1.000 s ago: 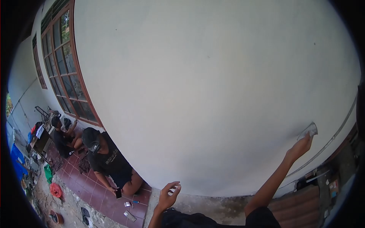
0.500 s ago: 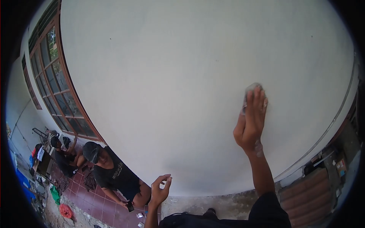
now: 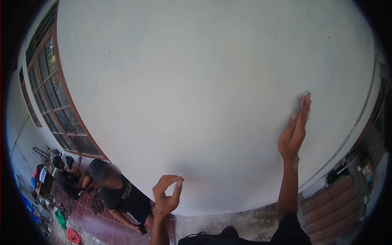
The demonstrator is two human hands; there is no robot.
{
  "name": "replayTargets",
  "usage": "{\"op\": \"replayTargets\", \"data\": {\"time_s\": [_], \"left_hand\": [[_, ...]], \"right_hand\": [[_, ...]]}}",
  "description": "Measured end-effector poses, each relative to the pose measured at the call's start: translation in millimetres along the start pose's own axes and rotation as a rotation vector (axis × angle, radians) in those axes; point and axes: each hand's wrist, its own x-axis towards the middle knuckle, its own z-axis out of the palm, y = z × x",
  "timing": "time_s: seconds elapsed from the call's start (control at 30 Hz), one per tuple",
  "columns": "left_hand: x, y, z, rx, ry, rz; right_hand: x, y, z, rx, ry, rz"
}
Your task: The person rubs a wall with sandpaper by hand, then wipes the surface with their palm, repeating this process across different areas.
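Note:
My right hand (image 3: 295,132) lies against the pale wall (image 3: 183,102) on the right, its fingers stretched upward. Under those fingers is a thin grey piece of sandpaper (image 3: 302,95), pressed to the wall, with only its top and edges showing. Whitish dust marks the fingers. Lower and toward the middle, my left hand (image 3: 166,195) is raised in front of the wall, holding nothing. Its fingers curl loosely, with the thumb tip close to the fingertips.
A person in a black cap and shirt (image 3: 124,196) sits at lower left, a phone (image 3: 142,229) in hand; another person (image 3: 68,179) sits behind. A brown-framed window (image 3: 61,98) is on the left. A conduit (image 3: 356,123) runs along the right; corrugated sheet (image 3: 332,204) lies below.
My right hand has slid right along the wall with the sandpaper, its palm now turned more edge-on. My left hand has risen slightly. The view has shifted a little.

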Motion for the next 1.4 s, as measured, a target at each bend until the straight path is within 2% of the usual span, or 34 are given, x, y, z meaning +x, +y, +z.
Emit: {"op": "replayTargets", "data": {"time_s": [0.03, 0.1, 0.13, 0.17, 0.23, 0.3, 0.37, 0.4, 0.47, 0.5, 0.53, 0.6, 0.63, 0.67, 0.73, 0.77, 0.83, 0.87, 0.93, 0.97, 1.03, 1.1, 1.17, 1.2, 1.27, 1.33, 1.4], "left_hand": [[1.3, 6.0, -1.4, 0.016, -0.031, -0.007], [26.9, 33.3, -9.1, 0.065, -0.032, 0.115], [35.8, 41.6, -14.2, 0.074, -0.019, 0.135], [41.6, 45.0, -17.9, 0.083, -0.005, 0.162], [40.3, 39.4, -20.2, 0.111, 0.008, 0.200], [26.8, 28.5, -16.1, 0.134, 0.111, 0.195], [23.6, 22.4, -21.5, 0.242, 0.088, 0.224], [32.7, 26.5, -27.2, 0.339, 0.080, 0.271], [56.1, 39.3, -44.2, 0.484, 0.071, 0.317], [74.9, 47.8, -50.3, 0.510, 0.113, 0.365], [98.5, 53.8, -55.8, 0.522, 0.161, 0.421], [105.0, 48.8, -53.3, 0.521, 0.199, 0.482], [91.9, 36.3, -45.0, 0.415, 0.280, 0.439], [77.4, 24.0, -38.2, 0.307, 0.359, 0.392], [33.8, 1.6, -28.4, 0.323, 0.325, 0.315], [34.0, -7.3, -22.5, 0.338, 0.311, 0.274], [54.4, 4.6, -33.6, 0.389, 0.250, 0.295], [76.9, 19.7, -40.1, 0.409, 0.267, 0.373], [114.0, 46.9, -49.8, 0.438, 0.322, 0.486], [123.6, 55.8, -53.9, 0.450, 0.355, 0.516], [120.8, 53.1, -52.9, 0.466, 0.400, 0.518], [88.9, 27.9, -41.0, 0.394, 0.499, 0.432], [46.4, 1.5, -28.3, 0.546, 0.438, 0.300], [48.5, 0.1, -29.9, 0.591, 0.417, 0.304], [68.0, 16.5, -40.2, 0.636, 0.394, 0.367], [119.5, 49.1, -58.6, 0.687, 0.398, 0.442], [152.7, 67.6, -64.5, 0.714, 0.419, 0.481]], "right_hand": [[39.0, 4.2, -8.2, -0.006, 0.044, 0.035], [103.6, 7.1, -25.0, -0.007, 0.095, 0.169], [120.4, 5.9, -29.6, 0.000, 0.117, 0.265], [120.1, 3.7, -27.8, 0.000, 0.123, 0.270], [108.5, -9.3, -14.1, -0.019, 0.109, 0.087], [48.8, -36.3, 13.2, -0.017, 0.030, -0.163], [6.8, -49.0, 22.1, -0.170, -0.324, -0.433], [25.0, -46.9, 19.9, -0.170, -0.298, -0.449], [78.7, -40.1, -7.3, -0.136, -0.269, -0.363], [107.7, -28.9, -20.2, -0.080, -0.187, -0.342], [127.6, 2.6, -39.2, -0.085, -0.036, 0.024], [101.4, 38.6, -54.9, -0.029, 0.059, 0.341], [79.4, 52.6, -61.4, 0.007, 0.103, 0.505], [44.5, 77.6, -53.8, -0.051, 0.192, 0.512], [-2.1, 109.6, -41.1, -0.099, 0.325, 0.601], [12.4, 115.1, -41.1, -0.099, 0.350, 0.591], [62.3, 118.6, -50.9, 0.064, 0.421, 0.703], [97.1, 94.0, -59.0, 0.116, 0.356, 0.723], [142.7, 44.3, -50.7, 0.065, 0.267, 0.591], [149.3, 28.3, -41.0, -0.038, 0.238, 0.446], [119.4, -6.6, -19.6, -0.036, 0.115, 0.144], [52.7, -30.0, 3.5, -0.019, -0.013, -0.071], [16.8, -35.9, 13.6, -0.036, -0.045, -0.066], [15.6, -36.5, 19.1, -0.057, -0.036, -0.078], [72.0, -24.0, 10.3, -0.101, 0.097, -0.156], [126.2, -11.4, -6.3, -0.122, 0.164, -0.053], [147.9, -2.5, -27.3, -0.179, 0.188, 0.246]]}}
